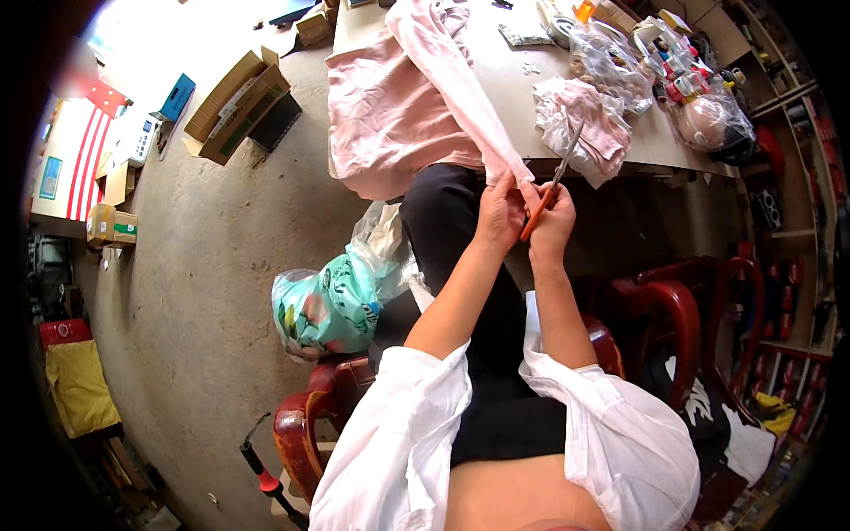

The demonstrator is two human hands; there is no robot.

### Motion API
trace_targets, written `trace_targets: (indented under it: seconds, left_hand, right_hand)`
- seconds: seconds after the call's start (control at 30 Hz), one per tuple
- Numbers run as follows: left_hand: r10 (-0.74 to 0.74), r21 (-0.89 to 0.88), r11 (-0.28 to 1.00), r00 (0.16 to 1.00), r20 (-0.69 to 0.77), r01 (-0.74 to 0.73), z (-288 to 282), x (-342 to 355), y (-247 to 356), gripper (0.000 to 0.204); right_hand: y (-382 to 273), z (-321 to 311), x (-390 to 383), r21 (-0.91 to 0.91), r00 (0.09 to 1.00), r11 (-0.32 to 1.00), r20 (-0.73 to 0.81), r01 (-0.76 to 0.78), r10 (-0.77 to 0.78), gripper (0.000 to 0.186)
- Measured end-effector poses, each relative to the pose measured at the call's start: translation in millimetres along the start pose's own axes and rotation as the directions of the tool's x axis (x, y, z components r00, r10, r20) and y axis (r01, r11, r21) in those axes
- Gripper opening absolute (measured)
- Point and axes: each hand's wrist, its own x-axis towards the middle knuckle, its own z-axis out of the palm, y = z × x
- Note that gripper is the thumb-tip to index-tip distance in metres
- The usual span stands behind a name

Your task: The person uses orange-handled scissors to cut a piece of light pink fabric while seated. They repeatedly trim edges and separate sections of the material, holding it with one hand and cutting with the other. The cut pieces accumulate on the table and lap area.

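Shop or storeroom being suggested: stocked shelving [794,234] is being kept right of the table [511,99]; cartons [235,122] and concrete floor [195,265] being seen left of it.

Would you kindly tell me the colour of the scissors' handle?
The scissors' handle is orange, best seen in the head view.

Garment [376,119] on table [506,97], left of plastic bags [611,66]; box [237,108] farther left.
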Motion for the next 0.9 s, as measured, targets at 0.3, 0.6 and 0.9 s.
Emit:
trace_targets:
  seconds: [0.3, 0.6, 0.9]
  left_hand:
    - [0.228, 0.088, 0.972, 0.966, -0.121, -0.219, -14.0, 1.3, -5.4, 0.01]
    - [-0.047, 0.02, 0.999, 0.983, -0.18, 0.051, 4.2, -10.7, -0.9, 0.065]
    - [-0.192, -0.01, 0.98, 0.97, 0.151, 0.196, 1.9, -8.4, 1.8, 0.053]
  right_hand:
    - [-3.6, 5.1, -2.0, -0.006, 0.999, 1.0, -0.038, -0.025, 0.024, 0.019]
    - [2.6, 2.0, 4.7, 0.197, 0.99, 0.97, 0.025, -0.143, 0.141, 0.022]
    - [-26.8, 1.0, -15.3, 0.259, 0.986, 0.952, 0.038, -0.164, 0.16, 0.021]
